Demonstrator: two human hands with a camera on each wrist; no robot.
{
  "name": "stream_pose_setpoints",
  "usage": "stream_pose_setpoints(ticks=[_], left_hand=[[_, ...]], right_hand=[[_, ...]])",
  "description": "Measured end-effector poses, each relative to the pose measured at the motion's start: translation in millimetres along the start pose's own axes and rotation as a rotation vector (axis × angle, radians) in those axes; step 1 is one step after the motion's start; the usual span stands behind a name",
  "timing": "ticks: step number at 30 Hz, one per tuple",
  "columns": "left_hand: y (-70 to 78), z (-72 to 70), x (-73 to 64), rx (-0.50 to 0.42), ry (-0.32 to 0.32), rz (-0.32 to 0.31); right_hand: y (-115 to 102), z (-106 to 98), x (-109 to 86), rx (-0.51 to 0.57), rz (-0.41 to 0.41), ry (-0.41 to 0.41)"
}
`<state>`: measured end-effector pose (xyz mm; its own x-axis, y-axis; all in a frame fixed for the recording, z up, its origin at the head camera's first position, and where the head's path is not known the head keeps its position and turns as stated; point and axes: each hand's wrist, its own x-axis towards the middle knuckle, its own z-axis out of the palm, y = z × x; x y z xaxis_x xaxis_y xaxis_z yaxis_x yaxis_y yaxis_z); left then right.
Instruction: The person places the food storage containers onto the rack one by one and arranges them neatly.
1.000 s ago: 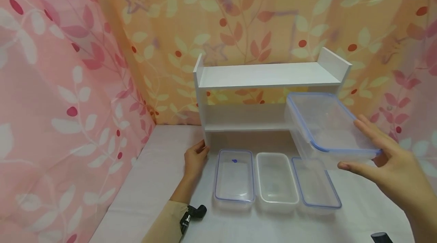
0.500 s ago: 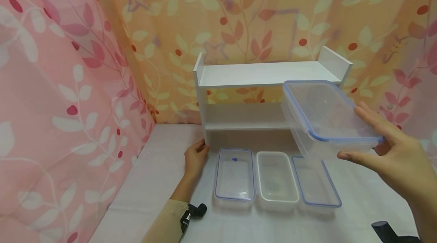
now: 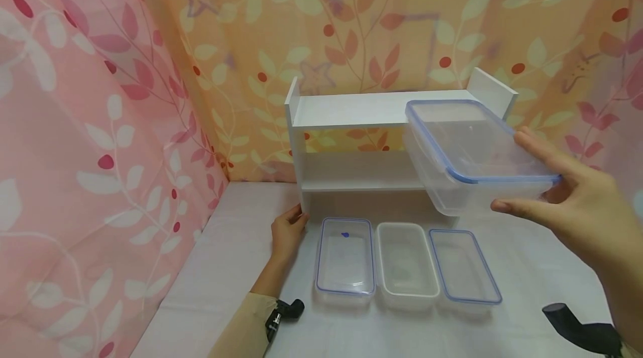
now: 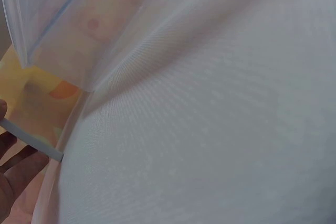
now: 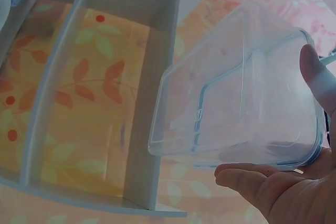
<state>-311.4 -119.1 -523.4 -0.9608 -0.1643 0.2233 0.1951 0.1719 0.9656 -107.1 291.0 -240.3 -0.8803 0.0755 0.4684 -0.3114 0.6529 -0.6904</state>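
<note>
Clear plastic box (image 3: pixel 477 148) lifted off tabletop (image 3: pixel 201 268) and not yet set down, pinched at near right corner by right grip (image 3: pixel 585 210), in front of right end of shelf (image 3: pixel 382 109); shelf held low on left side by left grip (image 3: pixel 287 235). Probably early on, with left box (image 3: pixel 345 257), middle box (image 3: pixel 408 263) and right box (image 3: pixel 464 268) left in a row on tabletop. Hidden: far fingers of right grip and shelf's lower right, both behind lifted box; can't tell if lidded for middle box.
</note>
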Motion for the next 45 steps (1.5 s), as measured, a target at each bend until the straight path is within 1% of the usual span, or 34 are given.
stream_pose_setpoints(ticks=[4, 8, 10, 14, 17, 20, 28, 34, 36, 41, 45], left_hand=[[0.6, 0.3, 0.2, 0.007, 0.006, 0.002], [0.5, 1.1, 0.0, 0.008, 0.012, 0.001], [0.3, 1.7, 0.1, 0.023, 0.019, 0.002], [1.1, 3.3, -0.3, 0.072, 0.035, 0.028], [2.7, 3.7, -0.8, 0.07, 0.032, 0.033], [3.9, 3.3, -1.1, 0.058, 0.027, 0.024], [1.9, 1.8, -1.5, 0.014, 0.02, -0.006], [0.9, 0.4, -1.2, 0.022, 0.02, 0.001], [0.5, 0.3, -1.3, 0.022, 0.021, -0.002], [-0.9, -0.4, -1.5, 0.017, 0.021, -0.008], [-1.8, -0.4, -1.2, 0.024, 0.019, -0.006]], right_hand=[[-8.0, -0.4, 4.0, -0.001, 0.014, 0.0], [-14.2, -1.2, 8.6, -0.031, 0.04, 0.003], [-17.9, -1.4, 11.1, -0.055, 0.049, 0.007], [-26.4, 0.0, 17.7, -0.089, 0.081, 0.009], [-31.7, 1.1, 24.2, -0.091, 0.107, 0.0], [-35.7, 2.7, 30.5, -0.096, 0.122, -0.011], [-43.8, 12.9, 47.7, -0.037, 0.095, -0.057], [-47.8, 21.6, 57.0, -0.055, 0.087, -0.073], [-49.1, 25.6, 60.7, -0.056, 0.069, -0.075], [-51.9, 34.8, 69.1, -0.027, 0.038, -0.096], [-54.1, 40.9, 73.7, -0.009, 0.036, -0.099]])
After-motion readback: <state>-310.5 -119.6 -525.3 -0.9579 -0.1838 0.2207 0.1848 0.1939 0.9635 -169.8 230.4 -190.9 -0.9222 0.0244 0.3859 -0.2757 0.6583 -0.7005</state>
